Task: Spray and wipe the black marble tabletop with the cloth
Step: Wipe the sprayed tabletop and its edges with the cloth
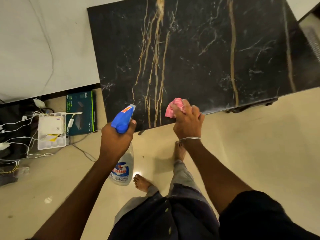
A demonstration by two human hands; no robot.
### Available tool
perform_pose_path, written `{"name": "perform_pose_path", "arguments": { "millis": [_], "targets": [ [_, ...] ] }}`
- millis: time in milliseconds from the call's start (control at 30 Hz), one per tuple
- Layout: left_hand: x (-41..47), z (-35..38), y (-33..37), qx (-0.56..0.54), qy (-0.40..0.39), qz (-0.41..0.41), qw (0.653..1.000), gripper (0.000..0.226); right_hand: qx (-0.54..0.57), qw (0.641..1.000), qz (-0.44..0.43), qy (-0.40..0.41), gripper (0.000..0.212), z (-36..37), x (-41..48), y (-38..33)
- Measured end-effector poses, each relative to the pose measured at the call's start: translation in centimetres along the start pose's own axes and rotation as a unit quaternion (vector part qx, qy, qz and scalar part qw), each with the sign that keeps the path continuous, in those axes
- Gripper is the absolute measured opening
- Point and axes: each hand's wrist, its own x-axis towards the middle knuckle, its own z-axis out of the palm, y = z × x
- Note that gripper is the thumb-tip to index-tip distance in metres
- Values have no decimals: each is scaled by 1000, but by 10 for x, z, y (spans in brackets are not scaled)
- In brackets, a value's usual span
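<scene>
The black marble tabletop [199, 58] fills the upper centre and right of the head view, its near edge running diagonally just ahead of both hands. The person stands at that near edge with 2 tools engaged.

The left hand [115, 139] is wrapped around the neck of the spray bottle [123, 163], with a finger at the blue trigger head [122, 120]. The bottle hangs below the hand over the floor; the nozzle points up and away, toward the near left corner of the slab.

The right hand [187, 120] is clenched on the bunched pink cloth [174, 108], which rests at the near edge of the tabletop. The cloth protrudes from the fingers toward the far left.

Almost the entire surface lies forward of the cloth, so the wipe is judged to require strokes away from the body. The right hand is nearer the surface. Whether spray already lies on the marble cannot be determined.
</scene>
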Motion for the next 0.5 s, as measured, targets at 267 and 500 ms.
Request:
{"name": "perform_pose_path", "arguments": {
  "millis": [267, 500],
  "targets": [
    [16, 26, 18, 20, -14, 34, 999, 12, -5, 988, 152, 13, 56, -21, 45, 107],
    [15, 8, 8, 4, -11, 56, 998, 16, -14, 985, 168, 18, 55, -16, 27, 40]
  ]
}}
